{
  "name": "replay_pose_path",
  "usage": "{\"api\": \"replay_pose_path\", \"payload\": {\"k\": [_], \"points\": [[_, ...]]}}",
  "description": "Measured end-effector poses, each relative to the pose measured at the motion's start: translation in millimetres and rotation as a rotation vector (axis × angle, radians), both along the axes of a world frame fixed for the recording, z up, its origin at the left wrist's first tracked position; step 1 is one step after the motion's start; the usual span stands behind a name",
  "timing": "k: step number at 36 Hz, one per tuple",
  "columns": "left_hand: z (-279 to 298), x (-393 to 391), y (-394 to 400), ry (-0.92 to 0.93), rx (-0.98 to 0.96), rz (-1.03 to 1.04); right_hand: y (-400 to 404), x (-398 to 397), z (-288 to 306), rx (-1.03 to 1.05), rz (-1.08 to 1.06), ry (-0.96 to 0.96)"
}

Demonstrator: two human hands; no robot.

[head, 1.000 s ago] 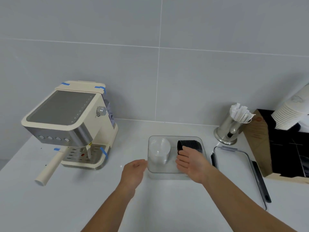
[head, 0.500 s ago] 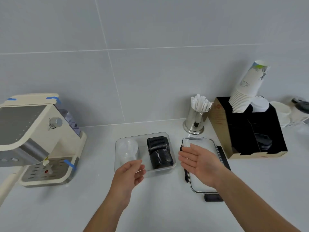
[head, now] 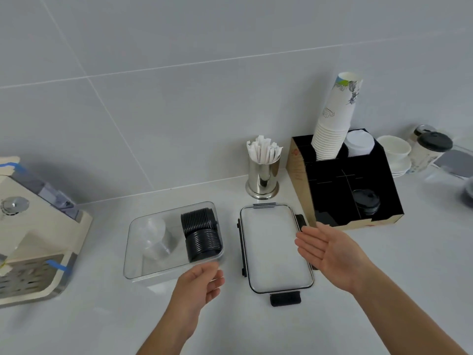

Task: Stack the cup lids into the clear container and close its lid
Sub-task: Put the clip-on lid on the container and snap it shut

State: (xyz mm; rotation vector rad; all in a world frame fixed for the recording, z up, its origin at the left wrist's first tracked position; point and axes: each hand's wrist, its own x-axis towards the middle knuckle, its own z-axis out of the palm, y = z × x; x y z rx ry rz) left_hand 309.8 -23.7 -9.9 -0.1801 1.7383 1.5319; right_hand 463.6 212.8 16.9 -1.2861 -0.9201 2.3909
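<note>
Container: clear rectangular plastic container (head: 143, 254) on white counter (head: 384, 290), holding stacked black round cup lids (head: 202, 234) and clear lids (head: 153, 237).
Container lid: clear black-clipped lid (head: 273, 247) flat, just right of it.
Left hand (head: 197, 285): fingers loosely curled at container's near corner, grasping nothing.
Right hand (head: 330, 249): flat, palm up, over the lid's right edge.

No legible text, brand, number or sign can be made out. A small red mark is printed on the cardboard organiser (head: 297, 160), and faint drawings on the paper cups (head: 337, 108), but neither can be read.
</note>
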Motion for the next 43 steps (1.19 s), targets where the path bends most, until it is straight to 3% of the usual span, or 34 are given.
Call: {"api": "replay_pose_path", "payload": {"k": [17, 43], "points": [[-35.4, 28.8, 53.9, 0.0, -0.165, -0.015, 72.1, 43.8, -59.3, -0.04, 0.002, -0.124], [-55.7, 24.2, 120.3, 0.167, -0.352, -0.209, 107.8, 11.2, -105.3, 0.088, 0.285, -0.342]]}}
